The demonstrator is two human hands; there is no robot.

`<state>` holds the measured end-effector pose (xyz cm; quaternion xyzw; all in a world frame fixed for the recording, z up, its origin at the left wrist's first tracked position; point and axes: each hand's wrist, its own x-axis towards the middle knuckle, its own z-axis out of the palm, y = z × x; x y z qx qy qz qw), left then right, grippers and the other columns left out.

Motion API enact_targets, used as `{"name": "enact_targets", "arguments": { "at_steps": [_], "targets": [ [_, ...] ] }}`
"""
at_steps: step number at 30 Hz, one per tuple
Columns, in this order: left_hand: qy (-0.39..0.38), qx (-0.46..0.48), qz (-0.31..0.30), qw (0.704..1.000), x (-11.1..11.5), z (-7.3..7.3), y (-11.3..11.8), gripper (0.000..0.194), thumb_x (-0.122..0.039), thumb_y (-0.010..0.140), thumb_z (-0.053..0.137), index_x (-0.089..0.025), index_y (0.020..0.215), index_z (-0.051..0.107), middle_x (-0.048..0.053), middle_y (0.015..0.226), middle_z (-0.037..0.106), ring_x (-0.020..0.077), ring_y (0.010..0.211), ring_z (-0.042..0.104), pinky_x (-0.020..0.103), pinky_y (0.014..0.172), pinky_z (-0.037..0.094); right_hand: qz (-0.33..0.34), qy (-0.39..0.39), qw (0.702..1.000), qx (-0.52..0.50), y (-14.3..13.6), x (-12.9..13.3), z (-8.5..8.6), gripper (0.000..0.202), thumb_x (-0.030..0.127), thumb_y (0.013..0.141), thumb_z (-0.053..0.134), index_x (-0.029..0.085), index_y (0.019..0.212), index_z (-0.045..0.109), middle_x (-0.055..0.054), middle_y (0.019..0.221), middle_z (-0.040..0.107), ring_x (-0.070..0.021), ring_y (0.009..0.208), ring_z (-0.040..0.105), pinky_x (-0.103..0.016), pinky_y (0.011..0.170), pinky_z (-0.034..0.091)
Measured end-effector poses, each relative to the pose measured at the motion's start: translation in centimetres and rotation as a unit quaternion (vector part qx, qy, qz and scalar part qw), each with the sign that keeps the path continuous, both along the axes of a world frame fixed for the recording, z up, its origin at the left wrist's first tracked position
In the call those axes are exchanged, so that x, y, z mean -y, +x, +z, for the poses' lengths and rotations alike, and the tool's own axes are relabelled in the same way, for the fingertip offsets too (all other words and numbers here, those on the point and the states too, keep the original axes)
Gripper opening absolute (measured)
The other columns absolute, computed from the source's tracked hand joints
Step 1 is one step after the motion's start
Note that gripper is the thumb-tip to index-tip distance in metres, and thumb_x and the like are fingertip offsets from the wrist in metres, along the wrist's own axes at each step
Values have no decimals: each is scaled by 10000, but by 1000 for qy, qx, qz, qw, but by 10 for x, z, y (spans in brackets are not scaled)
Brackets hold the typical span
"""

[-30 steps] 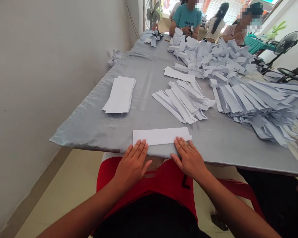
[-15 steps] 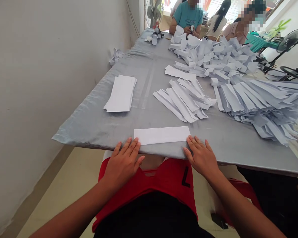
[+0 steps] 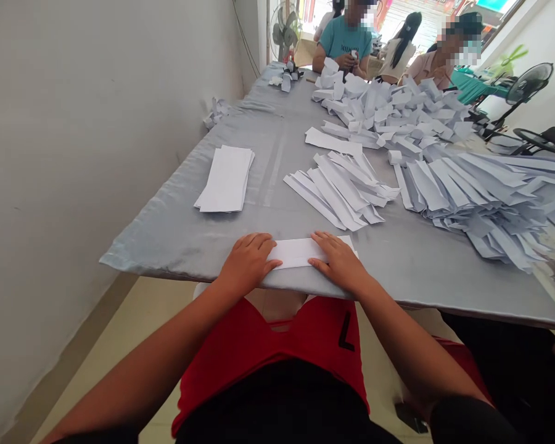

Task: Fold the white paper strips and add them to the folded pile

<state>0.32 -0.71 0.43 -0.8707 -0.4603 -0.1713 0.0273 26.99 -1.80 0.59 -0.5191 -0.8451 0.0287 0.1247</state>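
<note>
While the left hand [image 3: 248, 260] lies palm down, fingers slightly bent and thumb apart, the right hand [image 3: 337, 260] mirrors it, fingers slanting inward; both are open, resting on the strip [image 3: 293, 252]. The forearms [image 3: 178, 342] converge from either side. The strip lies flat by the near edge of the table [image 3: 180, 231], its long axis running left to right, almost parallel to that edge. Beyond it are a stack [image 3: 226, 180] on the left, folded strips [image 3: 335, 191] towards the right and a heap [image 3: 395, 111] farther back

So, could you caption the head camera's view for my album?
Left hand and right hand rest on a white paper strip, paper piles beyond.
</note>
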Motion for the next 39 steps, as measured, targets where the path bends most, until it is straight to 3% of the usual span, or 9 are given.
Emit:
{"name": "enact_targets", "arguments": {
  "at_steps": [4, 10, 14, 18, 23, 28, 34, 39],
  "targets": [
    [-14, -25, -29, 999, -1, -3, 0, 438, -345, 970, 569, -173, 1373, 579, 134, 1354, 653, 299, 1268, 579, 480, 1111, 405, -6, 4, 1000, 4, 2, 2, 4, 562, 499, 985, 533, 198, 1459, 517, -130, 1430, 598, -321, 1323, 540, -519, 1072, 443],
    [23, -27, -34, 999, 6, 3, 5, 453, -248, 937, 608, -184, 1385, 578, 152, 1235, 669, 305, 1180, 600, 503, 1121, 391, -14, 60, 998, 18, -2, 8, 9, 537, 507, 976, 557, 236, 1440, 556, -133, 1229, 667, -293, 1128, 592, -443, 985, 435],
    [35, -34, -47, 998, 14, 10, 10, 379, -153, 957, 509, -188, 1314, 631, 135, 1115, 681, 280, 1098, 624, 486, 1088, 432, -6, 74, 997, 32, -4, 13, 7, 422, 462, 993, 544, 259, 1350, 640, -120, 1191, 669, -271, 1066, 609, -418, 933, 463],
    [26, -55, -57, 997, 23, 9, 14, 389, -93, 965, 396, -142, 1245, 662, 145, 1164, 693, 260, 1102, 644, 425, 1050, 480, 9, 79, 997, 21, -6, 16, 1, 351, 400, 1013, 517, 226, 1268, 683, -119, 1272, 680, -271, 1151, 620, -451, 1018, 472],
    [8, -33, -45, 998, 31, -5, 17, 465, -65, 952, 338, -94, 1330, 607, 183, 1388, 622, 275, 1312, 567, 430, 1095, 463, 13, 71, 997, 15, -8, 19, -7, 349, 331, 1033, 476, 207, 1310, 651, -115, 1370, 653, -272, 1281, 594, -513, 1086, 459],
    [3, -30, -39, 999, 33, -15, 19, 514, -61, 951, 306, -94, 1398, 558, 176, 1468, 563, 275, 1397, 499, 450, 1143, 428, 8, 65, 998, 16, -12, 22, -6, 361, 281, 1027, 471, 202, 1339, 634, -127, 1391, 634, -276, 1311, 583, -542, 1095, 461],
    [-17, -33, -60, 997, 27, -16, 21, 555, -40, 942, 271, -108, 1426, 535, 162, 1481, 551, 256, 1437, 450, 475, 1158, 413, 65, 42, 997, 20, -23, 23, 3, 442, 116, 989, 415, 192, 1384, 598, -88, 1427, 609, -246, 1362, 541, -494, 1129, 452],
    [-28, -23, -72, 997, 21, -17, 19, 563, -38, 931, 271, -101, 1426, 532, 160, 1481, 552, 264, 1437, 448, 483, 1155, 411, 92, 34, 995, 17, -25, 22, 3, 489, 65, 950, 431, 182, 1398, 588, -94, 1430, 605, -228, 1364, 540, -450, 1121, 474]
  ]
}}
